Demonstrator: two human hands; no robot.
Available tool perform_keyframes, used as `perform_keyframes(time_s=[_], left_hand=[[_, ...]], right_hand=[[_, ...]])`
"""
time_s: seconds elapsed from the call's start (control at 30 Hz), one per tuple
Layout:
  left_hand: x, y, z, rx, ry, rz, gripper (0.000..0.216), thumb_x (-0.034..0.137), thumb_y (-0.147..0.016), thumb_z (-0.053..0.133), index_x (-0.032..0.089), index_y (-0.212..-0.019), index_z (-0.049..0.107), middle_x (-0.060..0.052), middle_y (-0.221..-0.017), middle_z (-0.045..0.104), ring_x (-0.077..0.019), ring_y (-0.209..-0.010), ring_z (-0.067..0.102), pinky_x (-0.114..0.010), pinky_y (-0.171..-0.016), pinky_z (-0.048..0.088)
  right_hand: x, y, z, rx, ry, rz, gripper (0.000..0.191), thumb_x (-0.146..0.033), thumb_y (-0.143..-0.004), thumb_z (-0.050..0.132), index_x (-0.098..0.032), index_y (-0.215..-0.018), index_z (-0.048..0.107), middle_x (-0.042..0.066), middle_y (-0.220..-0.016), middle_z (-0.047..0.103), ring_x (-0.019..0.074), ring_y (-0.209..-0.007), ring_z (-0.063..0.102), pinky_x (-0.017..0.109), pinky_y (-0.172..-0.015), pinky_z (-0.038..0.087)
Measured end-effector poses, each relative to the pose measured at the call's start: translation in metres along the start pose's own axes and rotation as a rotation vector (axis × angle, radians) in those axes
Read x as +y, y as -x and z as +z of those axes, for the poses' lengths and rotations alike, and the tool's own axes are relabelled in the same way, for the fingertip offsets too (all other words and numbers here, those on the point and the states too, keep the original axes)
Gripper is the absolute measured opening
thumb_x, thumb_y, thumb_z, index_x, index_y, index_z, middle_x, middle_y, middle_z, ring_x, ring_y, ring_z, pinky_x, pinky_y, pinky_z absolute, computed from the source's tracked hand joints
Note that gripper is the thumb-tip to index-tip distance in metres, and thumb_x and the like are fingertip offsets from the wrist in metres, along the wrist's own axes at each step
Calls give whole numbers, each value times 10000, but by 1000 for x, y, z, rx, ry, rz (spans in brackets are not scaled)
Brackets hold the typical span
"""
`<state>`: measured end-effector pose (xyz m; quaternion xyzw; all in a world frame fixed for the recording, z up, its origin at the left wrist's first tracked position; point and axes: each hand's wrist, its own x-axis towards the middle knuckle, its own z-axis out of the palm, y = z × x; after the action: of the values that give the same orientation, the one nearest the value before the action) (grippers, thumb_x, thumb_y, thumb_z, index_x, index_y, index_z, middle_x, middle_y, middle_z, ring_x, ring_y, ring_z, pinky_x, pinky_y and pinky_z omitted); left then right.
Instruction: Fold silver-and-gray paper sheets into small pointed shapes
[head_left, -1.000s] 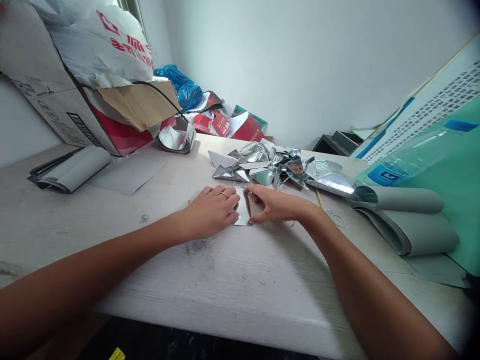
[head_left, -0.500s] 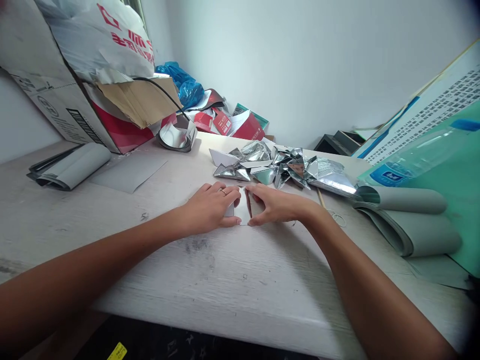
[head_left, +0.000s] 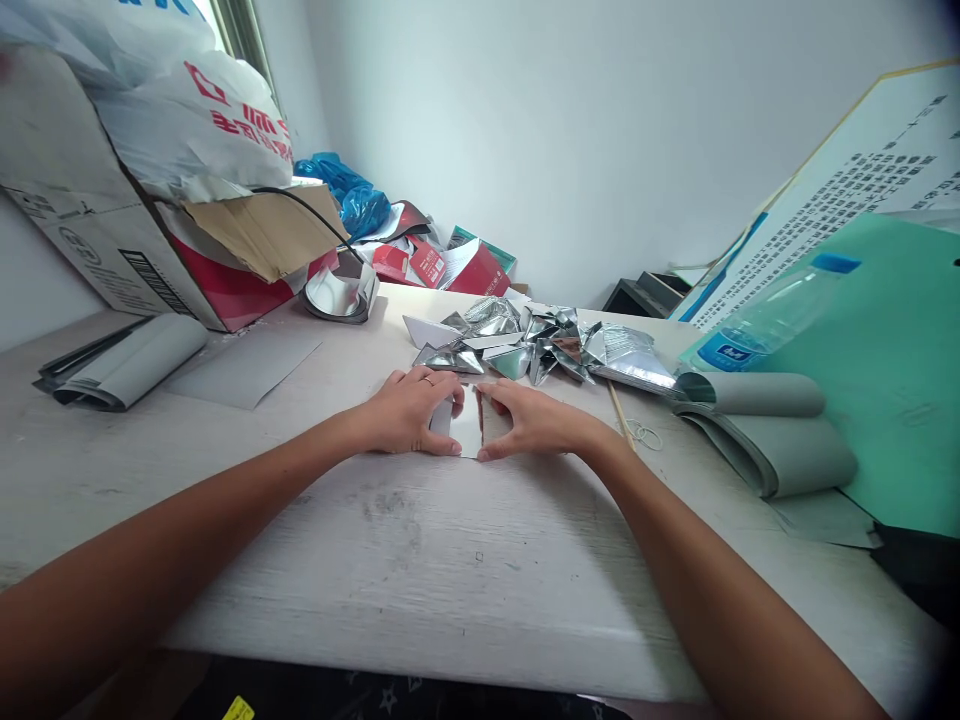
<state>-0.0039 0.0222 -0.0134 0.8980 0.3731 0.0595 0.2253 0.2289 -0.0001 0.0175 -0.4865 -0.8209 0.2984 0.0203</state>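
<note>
A small silver foil sheet (head_left: 466, 425) lies on the pale wooden table (head_left: 420, 560), partly folded. My left hand (head_left: 409, 410) grips its left side, fingers curled over the paper and a ring on one finger. My right hand (head_left: 529, 420) pinches its right side, thumb at the near corner. Just behind both hands lies a heap of folded silver foil pieces (head_left: 525, 340).
A cardboard box (head_left: 112, 220) with a white plastic bag (head_left: 202, 110) stands at the back left. Curled grey sheets (head_left: 120, 365) lie on the left, more grey sheets (head_left: 772, 440) on the right. A plastic bottle (head_left: 772, 315), green board (head_left: 892, 370) and rubber bands (head_left: 643, 433) sit at right.
Both hands stay on the foil sheet; its left side has been lifted and folded toward the middle. The view has shifted slightly.
</note>
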Motion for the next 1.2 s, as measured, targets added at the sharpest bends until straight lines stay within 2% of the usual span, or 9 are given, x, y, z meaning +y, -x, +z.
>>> perform_keyframes(time_s=[0.1,0.2,0.33,0.47,0.63,0.87,0.93,1.03,1.2], left_hand=[[-1,1,0,-10,5,13,480,612,-743,720,280,-1060,580,-32,-1295,586,-325,-1253,452,-450,-1005,360],[-3,1,1,8,-5,15,524,637,-755,704,274,-1113,586,-57,-1311,587,-337,-1252,459,-452,-1001,370],[-4,2,5,48,-17,24,595,642,-761,701,272,-1207,566,-70,-1348,579,-338,-1254,474,-455,-1000,387],[-3,4,7,69,-33,30,557,638,-812,668,280,-1224,555,-63,-1384,558,-324,-1298,454,-459,-1012,384],[0,8,6,59,-62,21,442,587,-892,611,268,-1196,565,-61,-1406,546,-304,-1321,437,-482,-1045,377],[5,8,5,125,-18,-45,228,377,-940,572,243,-1118,621,-78,-1536,422,-315,-1420,354,-529,-1106,364],[4,6,5,150,1,-35,170,321,-925,580,223,-1050,640,-86,-1480,488,-305,-1377,417,-501,-1095,386],[2,5,6,160,2,7,119,256,-917,569,210,-994,648,-69,-1227,658,-262,-1208,560,-429,-1021,444],[4,6,3,187,-78,37,85,244,-889,600,192,-919,660,-58,-1033,693,-244,-1054,611,-360,-888,466]], right_hand=[[6,4,6,83,-57,-7,628,-511,-764,773,-206,-1280,586,67,-1068,604,232,-915,566,353,-779,462],[7,5,13,174,-97,-82,439,-428,-837,727,-220,-1210,626,56,-1089,606,204,-920,567,326,-788,453],[-5,5,21,152,-74,-152,205,-346,-857,714,-224,-1014,665,37,-1075,619,182,-889,570,291,-733,434],[-14,6,22,133,-30,-95,207,-370,-873,705,-221,-1009,660,38,-1067,617,180,-861,575,296,-728,432],[-8,3,21,143,-51,-67,272,-372,-849,742,-247,-1086,693,40,-1079,587,194,-899,581,299,-747,438],[3,4,15,91,-96,-128,313,-341,-854,732,-252,-1152,699,45,-1083,558,202,-935,578,325,-824,459],[2,5,13,70,-108,-149,320,-306,-861,724,-257,-1176,697,46,-1094,544,197,-948,577,326,-845,463],[0,6,12,50,-123,-143,301,-250,-874,697,-262,-1174,701,46,-1090,527,187,-944,577,323,-855,468],[-6,5,15,67,-133,-91,268,-258,-847,724,-256,-1115,708,35,-1076,539,182,-916,573,317,-828,467]])
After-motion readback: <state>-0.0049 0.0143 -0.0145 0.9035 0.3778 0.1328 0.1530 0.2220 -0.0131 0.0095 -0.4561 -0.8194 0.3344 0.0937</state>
